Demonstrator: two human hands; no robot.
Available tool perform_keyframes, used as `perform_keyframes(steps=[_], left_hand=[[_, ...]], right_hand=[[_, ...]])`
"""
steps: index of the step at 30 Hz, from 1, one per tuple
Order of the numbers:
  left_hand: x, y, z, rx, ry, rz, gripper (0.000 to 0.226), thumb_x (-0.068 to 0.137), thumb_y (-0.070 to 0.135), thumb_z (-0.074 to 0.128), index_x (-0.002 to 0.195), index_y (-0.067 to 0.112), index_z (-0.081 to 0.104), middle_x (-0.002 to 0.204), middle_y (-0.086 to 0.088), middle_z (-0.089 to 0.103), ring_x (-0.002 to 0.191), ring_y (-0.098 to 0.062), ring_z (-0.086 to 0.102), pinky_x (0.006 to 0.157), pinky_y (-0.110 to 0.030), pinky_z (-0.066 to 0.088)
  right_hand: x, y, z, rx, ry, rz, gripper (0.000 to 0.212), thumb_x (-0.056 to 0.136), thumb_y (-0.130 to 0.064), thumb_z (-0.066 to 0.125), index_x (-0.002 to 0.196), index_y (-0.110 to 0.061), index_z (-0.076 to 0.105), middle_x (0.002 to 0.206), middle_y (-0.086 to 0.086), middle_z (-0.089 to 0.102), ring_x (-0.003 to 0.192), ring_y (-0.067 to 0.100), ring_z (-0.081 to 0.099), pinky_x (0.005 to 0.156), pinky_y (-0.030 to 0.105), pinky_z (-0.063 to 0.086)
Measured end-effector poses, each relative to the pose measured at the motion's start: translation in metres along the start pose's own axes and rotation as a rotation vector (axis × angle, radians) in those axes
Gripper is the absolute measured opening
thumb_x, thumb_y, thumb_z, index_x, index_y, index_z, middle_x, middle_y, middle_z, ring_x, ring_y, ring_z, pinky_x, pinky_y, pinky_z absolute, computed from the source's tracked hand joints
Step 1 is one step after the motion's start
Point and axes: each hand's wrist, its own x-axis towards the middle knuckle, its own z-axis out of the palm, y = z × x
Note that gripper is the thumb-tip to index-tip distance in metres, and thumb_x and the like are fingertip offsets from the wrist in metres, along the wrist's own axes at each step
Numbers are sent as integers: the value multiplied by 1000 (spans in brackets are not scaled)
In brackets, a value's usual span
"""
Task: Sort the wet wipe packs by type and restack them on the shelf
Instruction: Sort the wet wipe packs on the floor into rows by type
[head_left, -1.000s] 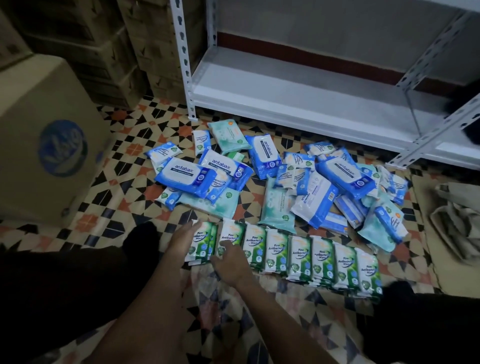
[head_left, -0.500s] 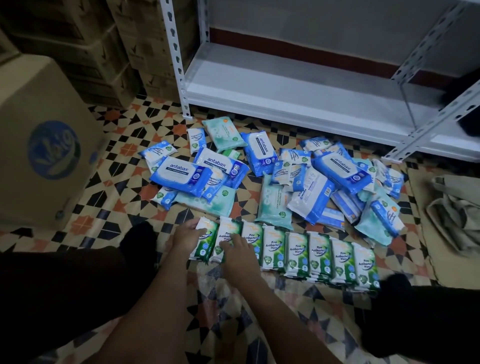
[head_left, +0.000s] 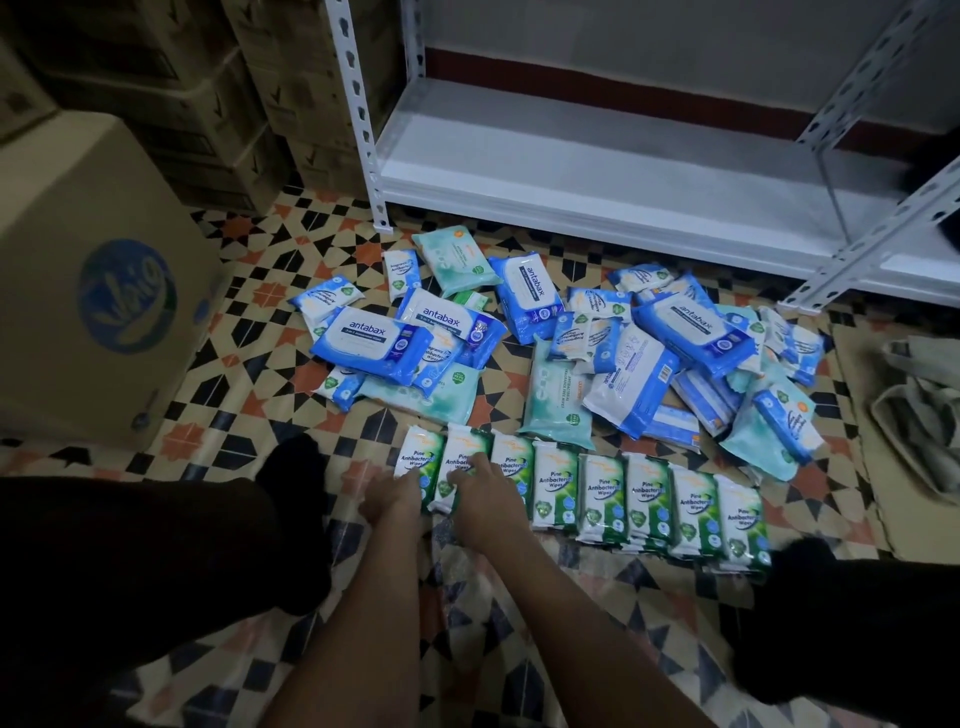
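My left hand (head_left: 394, 500) and right hand (head_left: 480, 491) lie flat with fingers relaxed, pressing the left end of the row of green Pine packs (head_left: 644, 499) on the tiled floor (head_left: 249, 415). The unsorted blue pile (head_left: 597, 338) lies at twelve o'clock, the white shelf (head_left: 623, 176) beyond it

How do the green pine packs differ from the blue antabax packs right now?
The green pine packs stand side by side in one neat row nearest the person; the blue antabax packs lie scattered and overlapping in the pile behind. The pine packs are narrower; the antabax packs are broader. The left hand and right hand touch only pine packs. Both kinds are on the floor, not the shelf.
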Motion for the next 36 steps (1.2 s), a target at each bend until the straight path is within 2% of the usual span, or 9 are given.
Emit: perform_keyframes(steps=[6,10,13,18,23,27,30,33,36], left_hand=[[-65,28,-29,-71,-23,3,43,55,49,79,77,14,69,97,-15,75,88,-34,72,79,-47,62],[-122,43,-50,-65,-17,90,47,84,35,80,114,0,71,115,-18,71,104,-36,68,86,-40,55],[-127,41,-51,-136,-23,96,46,86,29,79,120,1,68,119,-16,70,104,-34,67,87,-39,54],[-114,43,-52,-40,-63,92,48,80,46,77,110,9,73,109,-14,73,98,-33,68,83,-35,53],[-37,20,-12,16,32,49,68,41,77,61,90,30,66,108,-10,70,101,-36,62,91,-50,54],[-79,53,-21,24,12,129,58,55,77,56,97,38,52,124,-13,61,118,-41,54,99,-58,47],[-96,72,-21,-29,26,167,54,61,72,59,102,37,58,126,-12,60,118,-39,53,98,-57,47],[-103,91,-28,-189,94,182,39,64,66,56,85,34,60,110,-8,69,106,-37,60,93,-55,51],[-117,114,-37,-321,100,206,13,85,40,68,88,27,63,106,-9,71,101,-35,63,89,-51,55]], right_hand=[[2,6,-6,41,-44,5,57,84,-20,76,138,-21,59,147,8,37,128,29,49,100,43,49],[3,6,-8,22,-74,5,57,85,-17,74,140,-20,57,149,9,34,130,30,47,102,45,49],[4,6,-6,24,-71,11,56,85,-11,72,139,-19,58,149,9,33,131,29,47,102,45,49],[8,9,-4,64,-47,20,54,88,-6,64,140,-21,59,144,7,39,125,29,51,100,44,50],[19,17,-11,257,-15,48,41,93,-8,54,132,-15,66,136,10,54,118,28,58,96,36,50],[34,30,-29,478,154,163,31,99,-8,50,120,-10,72,107,17,74,81,27,67,73,29,52],[52,43,-45,574,244,248,26,95,-5,51,106,-9,75,98,15,75,76,30,68,70,38,57],[80,51,-63,639,284,287,23,93,-7,53,102,-11,74,100,10,76,81,27,71,77,42,60],[115,54,-90,640,309,303,25,94,-8,54,111,-9,71,108,10,73,92,28,69,82,36,57]])
